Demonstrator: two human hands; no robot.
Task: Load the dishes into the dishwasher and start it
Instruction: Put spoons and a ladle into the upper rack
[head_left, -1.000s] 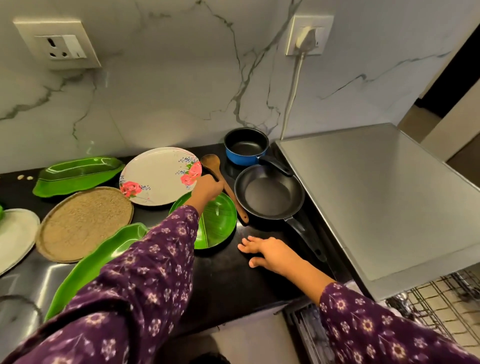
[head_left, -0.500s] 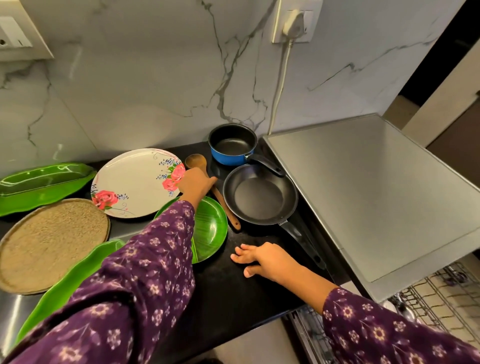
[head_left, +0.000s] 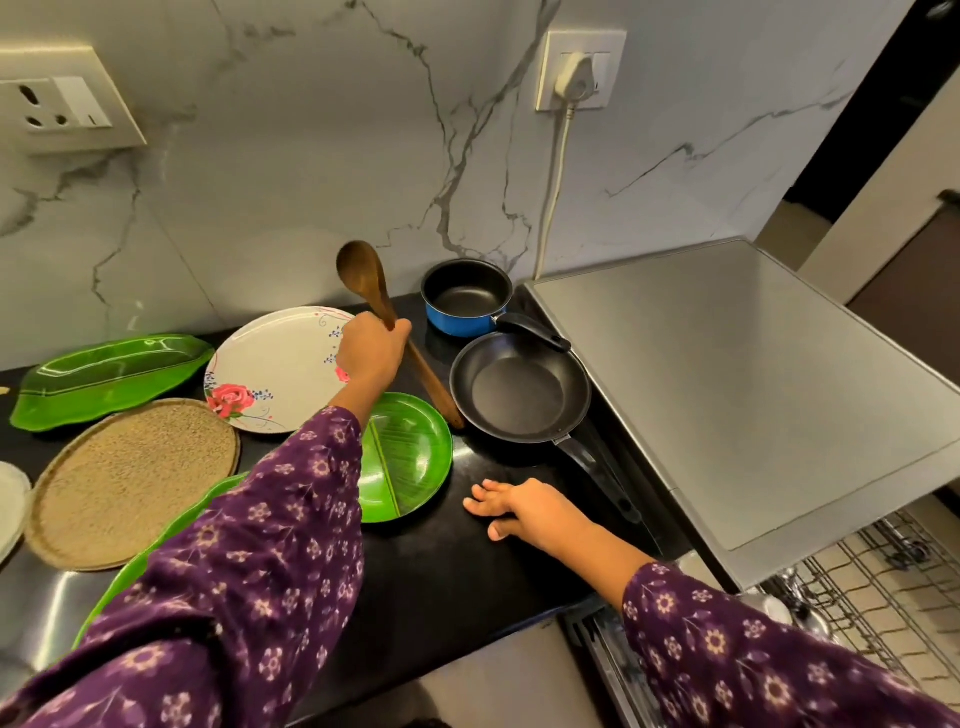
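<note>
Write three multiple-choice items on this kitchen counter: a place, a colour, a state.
1. Where is the small blue saucepan, relative to the black frying pan? A in front of it; B inside it; C behind it.
2. What colour is the round ribbed plate? A red; B green; C white.
3. What does the left hand do? A grips the brown wooden spoon; B lies flat, empty; C makes an empty fist.
Answers: 1 C, it is farther from the person; 2 B, its surface is bright green; 3 A, the hand wraps the handle.

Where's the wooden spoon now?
In the head view the wooden spoon is left of centre, gripped in the left hand, bowl end up, between the flowered plate and the black frying pan.
</note>
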